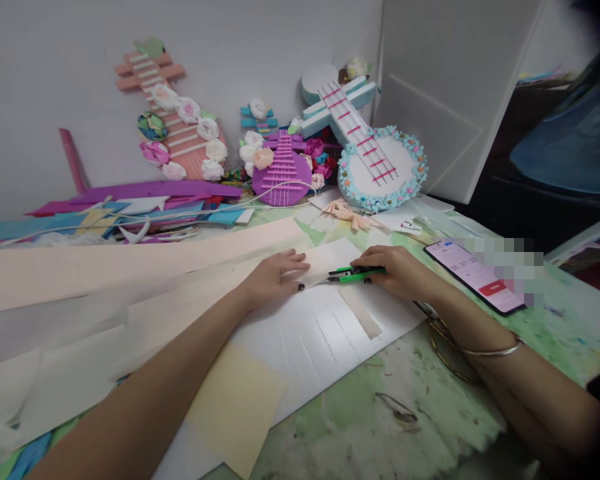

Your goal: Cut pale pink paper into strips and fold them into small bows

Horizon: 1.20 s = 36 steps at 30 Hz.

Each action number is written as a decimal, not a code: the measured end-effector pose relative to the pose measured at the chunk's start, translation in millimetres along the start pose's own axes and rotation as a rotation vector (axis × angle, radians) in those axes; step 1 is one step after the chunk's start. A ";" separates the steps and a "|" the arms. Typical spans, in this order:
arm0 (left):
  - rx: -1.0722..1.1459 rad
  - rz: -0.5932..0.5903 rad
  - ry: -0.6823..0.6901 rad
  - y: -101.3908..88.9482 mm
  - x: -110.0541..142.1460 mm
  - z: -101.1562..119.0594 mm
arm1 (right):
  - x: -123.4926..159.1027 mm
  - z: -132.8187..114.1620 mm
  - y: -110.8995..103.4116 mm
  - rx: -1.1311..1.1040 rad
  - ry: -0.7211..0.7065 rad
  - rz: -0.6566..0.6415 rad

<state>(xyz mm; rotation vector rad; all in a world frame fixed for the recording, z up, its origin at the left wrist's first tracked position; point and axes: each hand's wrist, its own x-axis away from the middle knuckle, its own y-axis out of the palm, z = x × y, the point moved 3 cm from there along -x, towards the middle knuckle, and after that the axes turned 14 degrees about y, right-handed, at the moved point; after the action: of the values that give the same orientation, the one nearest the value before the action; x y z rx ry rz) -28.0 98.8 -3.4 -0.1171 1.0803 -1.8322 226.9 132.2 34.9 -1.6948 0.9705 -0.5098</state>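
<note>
My right hand (pixel 395 270) is wrapped round green-handled snips (pixel 353 273), their blades pointing left over a white board (pixel 305 347). Flat on pale paper lies my left hand (pixel 277 277), fingers stretched toward the snips' tip. The paper strip (pixel 330 257) between the two hands sits on the board's upper part; I cannot tell whether the blades touch it. Several thin cut lines mark the board below my hands. A narrow beige strip (pixel 363 313) rests on it, near the snips. At the board's lower left is a yellow paper piece (pixel 240 407).
Scissors with gold-coloured handles (pixel 443 343) lie partly under my right forearm. A phone (pixel 475 277) is on the green-stained table (pixel 350 413) at right. Large paper sheets (pixel 130 273) spread leftward. Decorated instrument models, including a purple one (pixel 283 173), lean against the wall. A dark wire loop (pixel 400 410) lies in front.
</note>
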 end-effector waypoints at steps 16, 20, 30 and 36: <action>-0.142 -0.079 0.070 0.2 -0.5 4.5 | 0.2 3.1 2.1 -0.005 -0.031 0.005; -0.081 -0.058 0.089 0.6 -0.9 -0.4 | -0.3 2.9 5.6 -0.012 -0.068 -0.005; 0.015 0.055 0.030 3.1 -1.9 -8.0 | -5.6 3.5 15.4 -0.031 -0.144 0.035; 0.012 0.048 0.004 3.2 -2.8 -6.4 | -6.5 -4.5 15.5 -0.055 -0.172 0.031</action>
<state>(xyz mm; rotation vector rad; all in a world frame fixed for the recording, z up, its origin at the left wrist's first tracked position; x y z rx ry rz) -27.6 104.5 -8.5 -0.0790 1.0659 -1.7967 214.5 133.3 22.9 -1.7384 0.8915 -0.3136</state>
